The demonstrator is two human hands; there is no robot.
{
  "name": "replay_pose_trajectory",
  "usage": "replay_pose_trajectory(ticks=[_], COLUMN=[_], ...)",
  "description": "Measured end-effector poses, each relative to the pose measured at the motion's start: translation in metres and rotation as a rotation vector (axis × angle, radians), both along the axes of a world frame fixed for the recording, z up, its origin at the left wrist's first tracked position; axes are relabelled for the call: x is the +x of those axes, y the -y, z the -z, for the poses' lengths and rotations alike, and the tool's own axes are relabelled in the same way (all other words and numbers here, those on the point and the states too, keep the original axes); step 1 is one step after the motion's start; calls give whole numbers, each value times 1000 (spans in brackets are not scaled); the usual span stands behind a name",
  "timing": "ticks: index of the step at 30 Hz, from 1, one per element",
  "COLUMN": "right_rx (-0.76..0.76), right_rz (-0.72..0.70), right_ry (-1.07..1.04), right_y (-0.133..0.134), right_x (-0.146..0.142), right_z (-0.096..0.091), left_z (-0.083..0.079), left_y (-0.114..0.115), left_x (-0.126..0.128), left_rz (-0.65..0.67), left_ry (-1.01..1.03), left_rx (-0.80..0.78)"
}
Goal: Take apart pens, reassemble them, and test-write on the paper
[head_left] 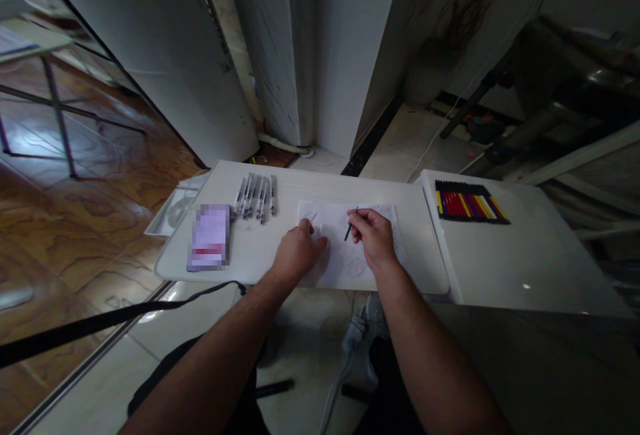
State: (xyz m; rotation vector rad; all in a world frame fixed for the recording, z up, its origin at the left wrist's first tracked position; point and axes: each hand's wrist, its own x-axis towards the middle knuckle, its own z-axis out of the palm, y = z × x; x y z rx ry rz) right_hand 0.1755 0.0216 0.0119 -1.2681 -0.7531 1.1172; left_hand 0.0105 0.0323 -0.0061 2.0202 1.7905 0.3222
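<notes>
My right hand (373,235) pinches a thin dark pen (347,228), held at a slant above a sheet of white paper (335,275). Pen scribbles mark the sheet, mostly under and below that hand. At the paper's left side is my left hand (301,248), its thumb and fingers drawn together. Something small and pale shows by its fingertips, too faint to name. Several clear-barrelled pens (257,198) lie in a loose group to the left, beyond my left hand.
A purple-covered pad or box (210,238), blurred out, lies at the left of the white table (280,181). On an adjoining white surface (510,261) sits a row of coloured, black-ended sticks (470,203). A dark strap (125,315) reaches the table's front edge; a white cable (333,388) runs below.
</notes>
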Motion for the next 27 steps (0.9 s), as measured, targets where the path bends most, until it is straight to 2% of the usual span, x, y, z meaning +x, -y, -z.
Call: replay_pose_trajectory(ticks=[8,11,14,17,23,27], right_rx=[-59,-55,-24,-9,-2,68], right_rz=[-27,-44,-84,-120,-148,-12], right_ry=[73,71,56,35,41,48], right_y=[1,1,2,3,5,2], right_x=[0,0,-1,-3,-9,-6], right_z=[2,2,1,0,-3,-8], left_z=[-2,-9,-15,-13,-7,-11], left_y=[0,1,5,8,11,12], left_x=[0,2,6,10,12,10], left_rz=[-19,11,91,119,107,131], left_ry=[74,258,522,669,679,631], left_rx=[51,85,31,-25,-48,-49])
